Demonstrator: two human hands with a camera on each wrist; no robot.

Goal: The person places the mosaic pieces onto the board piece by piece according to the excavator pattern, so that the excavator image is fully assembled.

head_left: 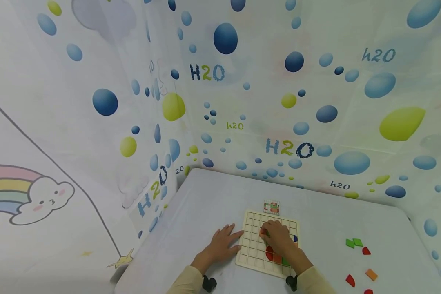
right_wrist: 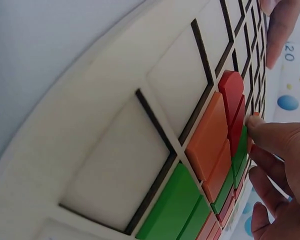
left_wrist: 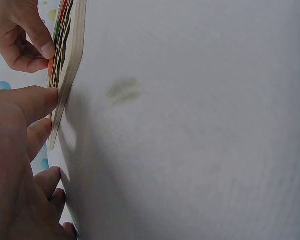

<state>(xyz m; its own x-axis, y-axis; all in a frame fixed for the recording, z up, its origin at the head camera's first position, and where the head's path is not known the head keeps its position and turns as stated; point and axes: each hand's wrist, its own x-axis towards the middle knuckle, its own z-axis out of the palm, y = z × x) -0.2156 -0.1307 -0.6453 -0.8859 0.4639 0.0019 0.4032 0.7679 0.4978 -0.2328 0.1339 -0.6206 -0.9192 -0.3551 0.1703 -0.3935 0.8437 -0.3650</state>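
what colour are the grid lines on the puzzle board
Black lines on the cream gridded puzzle board, clearest in the right wrist view.

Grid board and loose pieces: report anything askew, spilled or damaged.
Nothing stands out. The grid board lies flat under the left hand and right hand; loose pieces lie scattered to its right, none visibly broken.

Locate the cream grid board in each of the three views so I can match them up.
Head: the grid board lies low and centre on the white table, between both hands.
Left wrist: seen edge-on at top left, the left hand touching its edge.
Right wrist: it fills most of the picture, with coloured pieces set in its cells.
Shared landmark: the orange piece on the board.
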